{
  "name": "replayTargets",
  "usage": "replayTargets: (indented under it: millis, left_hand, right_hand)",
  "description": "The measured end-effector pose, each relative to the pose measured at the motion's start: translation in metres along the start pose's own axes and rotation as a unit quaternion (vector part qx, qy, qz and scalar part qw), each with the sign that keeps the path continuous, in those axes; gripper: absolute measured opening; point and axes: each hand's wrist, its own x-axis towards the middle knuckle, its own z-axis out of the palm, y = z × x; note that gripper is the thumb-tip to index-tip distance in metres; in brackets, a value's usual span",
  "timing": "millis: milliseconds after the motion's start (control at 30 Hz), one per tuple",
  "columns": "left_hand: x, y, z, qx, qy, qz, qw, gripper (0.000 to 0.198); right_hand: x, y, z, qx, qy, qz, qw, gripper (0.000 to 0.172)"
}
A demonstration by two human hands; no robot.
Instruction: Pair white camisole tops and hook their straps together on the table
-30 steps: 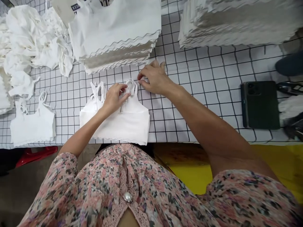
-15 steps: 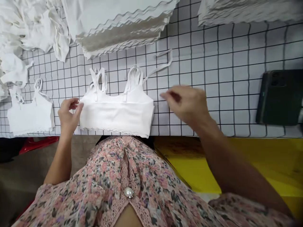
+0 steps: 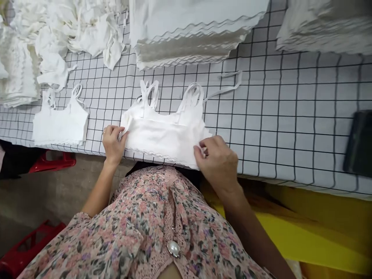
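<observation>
A white bra top [image 3: 162, 133] with thin straps lies flat near the table's front edge, with more layers showing beneath it at the right side. My left hand [image 3: 114, 142] pinches its left side edge between thumb and fingers. At the lower right side, my right hand [image 3: 216, 159] has thumb and fingertips closed on the cloth. The straps point away from me, and one loose strap [image 3: 225, 90] trails off to the right.
Another white bra top [image 3: 61, 126] lies to the left. Stacked white garments [image 3: 188, 35] stand at the back, more [image 3: 325, 29] at far right. Crumpled white garments [image 3: 58, 35] fill the back left. A dark phone [image 3: 359, 143] rests at right. Red stools [image 3: 54, 161] stand below.
My right hand has come down and left from above the table onto the bra top's right side. My left hand now grips the left edge. The camera view has shifted and tilted.
</observation>
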Motion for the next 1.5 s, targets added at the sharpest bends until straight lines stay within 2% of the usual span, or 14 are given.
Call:
replayTargets:
  millis: [100,167,267,400,633,800,933,1033,1133,1267,1400,1500]
  left_hand:
    - [-0.005,-0.003,0.002,0.005,0.013,0.034,0.999,0.008]
    - [-0.005,-0.006,0.003,-0.013,-0.005,0.001,1.0,0.02]
    - [0.0,-0.01,0.003,-0.047,-0.024,-0.085,0.995,0.037]
    - [0.008,-0.011,0.002,-0.069,-0.036,-0.138,0.987,0.038]
    - [0.008,-0.012,0.007,-0.079,0.008,-0.093,0.993,0.036]
    - [0.01,-0.016,0.009,-0.094,0.015,-0.114,0.989,0.034]
    - [0.011,-0.017,0.008,-0.087,0.016,-0.102,0.991,0.031]
    - [0.011,-0.017,0.009,-0.068,0.031,-0.062,0.995,0.031]
    - [0.01,-0.018,0.012,-0.057,0.054,-0.025,0.997,0.03]
    - [0.01,-0.022,0.015,-0.041,0.065,-0.008,0.997,0.027]
    - [0.01,-0.022,0.014,-0.045,0.067,0.007,0.997,0.024]
    - [0.01,-0.018,0.011,-0.053,0.076,0.012,0.996,0.023]
  right_hand:
    - [-0.011,-0.02,0.011,-0.092,0.045,-0.104,0.989,0.022]
    - [-0.015,-0.028,0.02,-0.131,0.072,-0.129,0.98,0.019]
    - [-0.014,-0.03,0.03,-0.161,0.101,-0.098,0.977,0.022]
    - [-0.009,-0.022,0.035,-0.13,0.09,-0.05,0.986,0.026]
    - [-0.012,-0.002,0.039,-0.045,0.137,0.006,0.989,0.034]
    - [-0.015,0.006,0.039,0.004,0.149,0.012,0.989,0.034]
    - [-0.018,0.018,0.037,-0.016,0.152,0.051,0.987,0.032]
    - [-0.018,0.027,0.038,-0.028,0.157,0.064,0.985,0.023]
    - [-0.014,0.028,0.04,-0.031,0.186,0.039,0.981,0.022]
    - [-0.007,0.015,0.043,-0.104,0.234,-0.046,0.965,0.019]
    - [-0.007,-0.004,0.046,-0.156,0.224,-0.146,0.951,0.013]
    - [-0.009,-0.006,0.048,-0.146,0.216,-0.141,0.955,0.014]
